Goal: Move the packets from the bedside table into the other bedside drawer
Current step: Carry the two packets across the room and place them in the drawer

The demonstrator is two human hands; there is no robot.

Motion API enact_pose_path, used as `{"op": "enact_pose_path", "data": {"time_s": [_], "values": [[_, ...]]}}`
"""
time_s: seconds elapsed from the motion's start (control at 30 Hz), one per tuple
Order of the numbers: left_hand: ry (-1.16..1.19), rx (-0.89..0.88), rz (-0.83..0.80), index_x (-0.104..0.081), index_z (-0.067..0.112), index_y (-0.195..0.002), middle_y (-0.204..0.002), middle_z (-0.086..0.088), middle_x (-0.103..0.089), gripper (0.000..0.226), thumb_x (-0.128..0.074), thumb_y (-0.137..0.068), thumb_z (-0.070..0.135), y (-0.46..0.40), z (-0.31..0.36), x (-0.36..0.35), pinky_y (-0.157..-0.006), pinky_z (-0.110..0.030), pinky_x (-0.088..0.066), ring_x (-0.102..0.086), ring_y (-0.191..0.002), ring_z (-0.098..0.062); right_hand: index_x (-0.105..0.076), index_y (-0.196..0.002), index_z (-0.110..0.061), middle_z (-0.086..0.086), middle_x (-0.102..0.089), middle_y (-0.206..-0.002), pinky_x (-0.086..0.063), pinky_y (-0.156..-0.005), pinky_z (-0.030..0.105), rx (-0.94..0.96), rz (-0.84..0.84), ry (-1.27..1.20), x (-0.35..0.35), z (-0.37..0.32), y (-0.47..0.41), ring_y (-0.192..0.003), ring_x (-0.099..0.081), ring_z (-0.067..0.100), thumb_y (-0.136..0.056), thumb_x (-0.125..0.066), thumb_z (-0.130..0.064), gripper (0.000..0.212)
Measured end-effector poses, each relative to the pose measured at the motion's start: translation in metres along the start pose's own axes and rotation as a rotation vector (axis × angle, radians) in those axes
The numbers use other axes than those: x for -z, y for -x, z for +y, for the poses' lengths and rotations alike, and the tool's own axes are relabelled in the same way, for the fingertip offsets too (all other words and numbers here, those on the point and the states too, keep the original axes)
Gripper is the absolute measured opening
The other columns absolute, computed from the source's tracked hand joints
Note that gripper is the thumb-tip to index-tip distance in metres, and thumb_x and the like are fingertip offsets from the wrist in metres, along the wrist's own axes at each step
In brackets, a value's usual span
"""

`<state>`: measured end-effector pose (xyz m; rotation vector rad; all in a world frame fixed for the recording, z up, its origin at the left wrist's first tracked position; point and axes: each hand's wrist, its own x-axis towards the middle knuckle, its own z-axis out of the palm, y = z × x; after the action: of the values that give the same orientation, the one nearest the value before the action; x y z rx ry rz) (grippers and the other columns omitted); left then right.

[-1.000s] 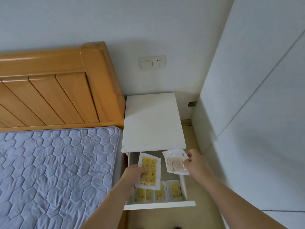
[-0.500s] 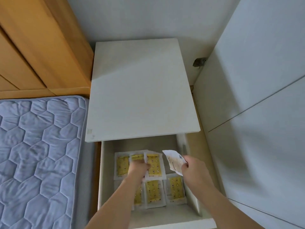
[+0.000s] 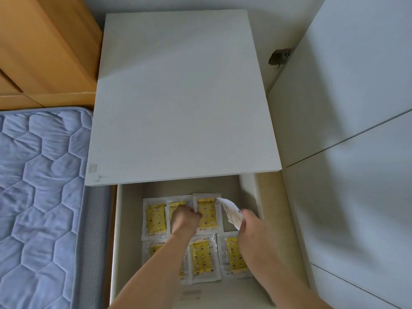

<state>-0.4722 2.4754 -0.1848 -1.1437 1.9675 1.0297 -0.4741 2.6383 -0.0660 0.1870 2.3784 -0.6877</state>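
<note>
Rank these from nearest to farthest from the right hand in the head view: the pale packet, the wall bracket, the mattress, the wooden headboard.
From the right hand:
1. Pale packet, in its grip, over the open drawer's right side.
2. Mattress, across the drawer to the left.
3. Wall bracket, up in the right corner behind the bedside table.
4. Wooden headboard, far upper left.

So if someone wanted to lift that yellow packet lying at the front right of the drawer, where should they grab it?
Probably by its clear sealed border along the near edge, coming from above and the drawer's open front. The front-right packet lies flat on the drawer floor, so fingers need an edge to slip under. Its far end is covered by the right hand, and a neighbouring packet crowds its left side.
</note>
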Motion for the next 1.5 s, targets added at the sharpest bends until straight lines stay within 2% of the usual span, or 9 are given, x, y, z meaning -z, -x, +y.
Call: {"op": "enact_pose_path", "data": {"time_s": [0.27,0.43,0.53,0.63,0.7,0.83,1.1,1.27,1.5], "values": [[-0.258,-0.035,0.035,-0.058,0.012,-0.071,-0.064,-0.003,-0.063,0.027,-0.056,-0.088,0.032,0.004,0.004,0.016,-0.054,-0.022,-0.051,-0.062,-0.058,-0.019,-0.055,-0.113,-0.021,-0.009,-0.054,-0.081,-0.049,-0.056,0.014,0.037,0.011,0.056,-0.003,0.002,-0.006,-0.067,-0.055,0.008,-0.097,-0.050,-0.007,0.022],[0.368,0.161,-0.337,-0.069,-0.001,-0.097,-0.079,-0.013,-0.074,0.039,-0.054,-0.095,0.035,0.014,0.030,0.038,-0.042,-0.020,-0.030,-0.052,-0.041,-0.015,-0.051,-0.126,-0.019,-0.003,-0.063,-0.093,-0.051,-0.065,0.017,0.112,-0.042,0.230,-0.005,0.004,-0.008,-0.075,-0.060,0.010,-0.097,-0.048,-0.008,0.031],[0.336,0.172,-0.398,-0.067,-0.003,-0.102,-0.087,-0.014,-0.076,0.042,-0.058,-0.094,0.037,0.008,0.037,0.036,-0.038,-0.019,-0.024,-0.044,-0.036,-0.012,-0.045,-0.136,-0.022,-0.003,-0.065,-0.113,-0.055,-0.081,0.023,0.215,-0.081,0.325,-0.008,0.004,-0.006,-0.093,-0.065,0.011,-0.096,-0.048,-0.006,0.043],[0.199,0.169,-0.409,-0.067,0.000,-0.094,-0.063,-0.007,-0.071,0.029,-0.065,-0.091,0.029,0.004,0.043,0.030,-0.039,-0.020,-0.022,-0.037,-0.035,-0.010,-0.036,-0.145,-0.025,-0.007,-0.056,-0.135,-0.049,-0.092,0.024,0.323,-0.094,0.387,-0.013,0.006,-0.006,-0.116,-0.057,0.011,-0.095,-0.043,-0.003,0.055],[0.112,0.170,-0.394,-0.070,0.002,-0.096,-0.047,-0.003,-0.056,0.020,-0.067,-0.089,0.020,0.002,0.044,0.025,-0.038,-0.019,-0.022,-0.033,-0.035,-0.010,-0.037,-0.145,-0.023,-0.006,-0.052,-0.140,-0.049,-0.096,0.028,0.370,-0.110,0.431,-0.017,0.009,-0.009,-0.124,-0.052,0.015,-0.095,-0.041,-0.002,0.054],[0.115,0.068,-0.345,-0.070,0.004,-0.098,-0.053,-0.005,-0.044,0.014,-0.068,-0.084,0.003,-0.005,0.043,0.014,-0.039,-0.017,-0.021,-0.030,-0.039,-0.013,-0.033,-0.147,-0.012,0.005,-0.042,-0.149,-0.041,-0.108,0.035,0.428,-0.217,0.564,-0.024,0.016,-0.011,-0.135,-0.042,0.023,-0.095,-0.040,-0.001,0.054],[0.204,-0.126,-0.205,-0.068,0.009,-0.095,-0.064,-0.004,-0.054,0.021,-0.070,-0.078,-0.003,-0.029,0.055,-0.010,-0.036,-0.015,-0.028,-0.042,-0.049,-0.015,-0.026,-0.149,-0.002,0.016,-0.027,-0.155,-0.034,-0.113,0.041,0.358,-0.214,0.709,-0.044,0.026,-0.037,-0.138,-0.034,0.030,-0.097,-0.038,-0.001,0.053],[0.198,-0.185,-0.131,-0.062,0.020,-0.082,-0.073,-0.001,-0.059,0.019,-0.069,-0.079,0.003,-0.036,0.058,-0.029,-0.053,-0.022,-0.040,-0.052,-0.063,-0.016,-0.021,-0.147,0.009,0.026,-0.026,-0.152,-0.041,-0.107,0.040,0.160,-0.204,0.710,-0.072,0.038,-0.049,-0.132,-0.040,0.033,-0.097,-0.034,-0.001,0.053],[0.248,-0.182,-0.091,-0.066,0.020,-0.087,-0.085,-0.003,-0.066,0.016,-0.067,-0.080,0.006,-0.031,0.050,-0.032,-0.061,-0.028,-0.047,-0.057,-0.069,-0.020,-0.014,-0.147,0.013,0.030,-0.021,-0.153,-0.028,-0.116,0.037,0.112,-0.273,0.734,-0.078,0.041,-0.046,-0.139,-0.030,0.037,-0.095,-0.045,-0.009,0.064]]}}
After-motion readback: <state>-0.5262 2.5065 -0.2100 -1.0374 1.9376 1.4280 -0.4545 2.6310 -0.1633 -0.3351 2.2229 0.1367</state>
